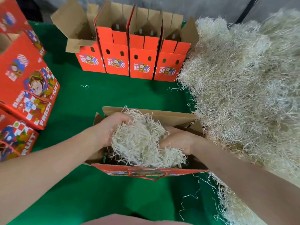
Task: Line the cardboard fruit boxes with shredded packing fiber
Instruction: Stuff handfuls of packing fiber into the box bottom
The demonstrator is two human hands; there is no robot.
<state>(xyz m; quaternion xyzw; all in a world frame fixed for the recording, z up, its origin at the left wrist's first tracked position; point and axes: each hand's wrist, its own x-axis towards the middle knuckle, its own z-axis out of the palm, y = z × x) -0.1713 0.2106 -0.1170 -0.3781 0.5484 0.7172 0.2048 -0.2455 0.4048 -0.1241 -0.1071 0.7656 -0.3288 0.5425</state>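
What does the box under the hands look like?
The box is cardboard: red and printed outside, plain brown inside, with a red cord handle on its near side. It stands open on the green table. The left hand and right hand reach in, gripping pale shredded fiber.
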